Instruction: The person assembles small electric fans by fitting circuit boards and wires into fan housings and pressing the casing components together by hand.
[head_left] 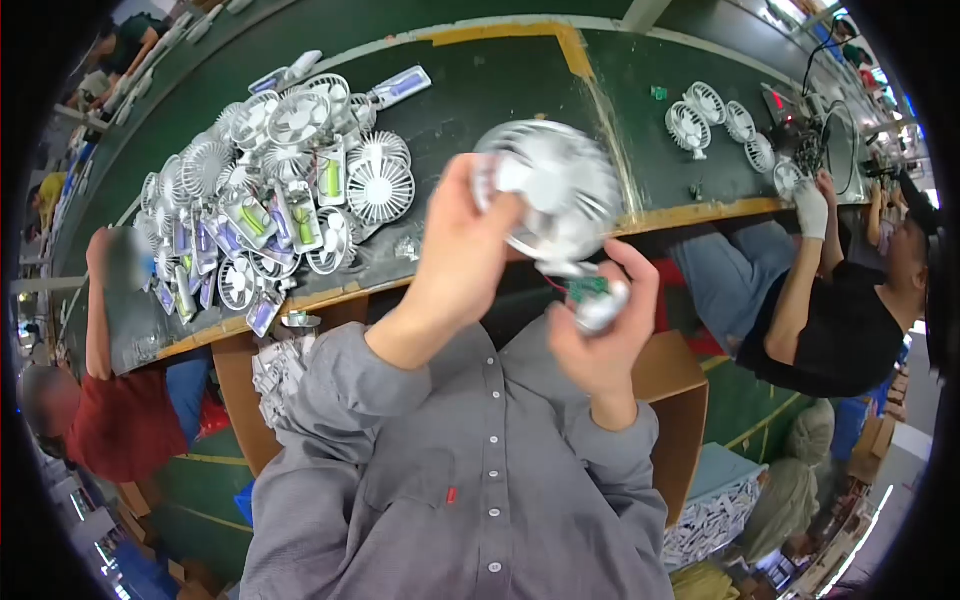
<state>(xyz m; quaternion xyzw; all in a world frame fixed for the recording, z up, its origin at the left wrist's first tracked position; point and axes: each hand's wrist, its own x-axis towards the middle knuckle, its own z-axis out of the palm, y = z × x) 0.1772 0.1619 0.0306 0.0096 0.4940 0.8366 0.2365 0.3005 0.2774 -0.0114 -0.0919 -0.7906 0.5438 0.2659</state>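
Up in front of my chest, my left hand [468,235] is closed on the rim of a white handheld fan [560,185], thumb on its near face. The fan head is somewhat blurred. My right hand [612,320] grips the fan's lower end, where a green circuit board [588,288] and a rounded white part show between the fingers. A thin red wire runs near the board. To the left on the bench lies a big pile of similar white fans [300,118], several with open handles showing purple or green cells.
The dark green workbench [470,80] has a wooden front edge. Cardboard boxes [680,400] stand on both sides of my lap. A person in red [125,425] sits left; a person in black [835,320] works at right near several fans [690,125].
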